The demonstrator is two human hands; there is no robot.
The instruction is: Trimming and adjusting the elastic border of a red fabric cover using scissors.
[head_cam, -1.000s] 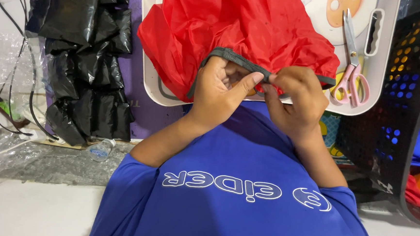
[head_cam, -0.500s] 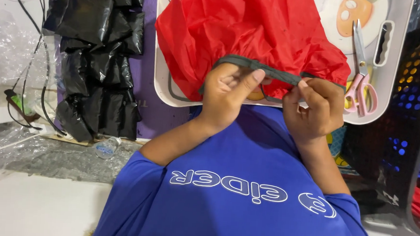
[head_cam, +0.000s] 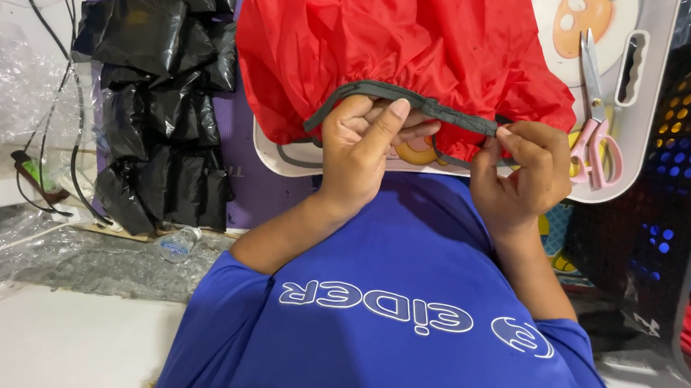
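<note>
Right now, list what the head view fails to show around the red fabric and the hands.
- Red fabric: top cut off by the frame edge.
- Tray: mostly covered by the fabric.
- Grey band: partly hidden behind the left hand and the right hand.
- Scissors: blade tips near the edge, unclear.

Thin red cloth [head_cam: 402, 46] with a slight sheen, edged by a matt grey elastic band [head_cam: 415, 102], glossy crinkled black plastic bags [head_cam: 164, 87] far left, bright metal scissors [head_cam: 594, 113] with pink plastic handles on the smooth plastic tray [head_cam: 644, 148].
</note>
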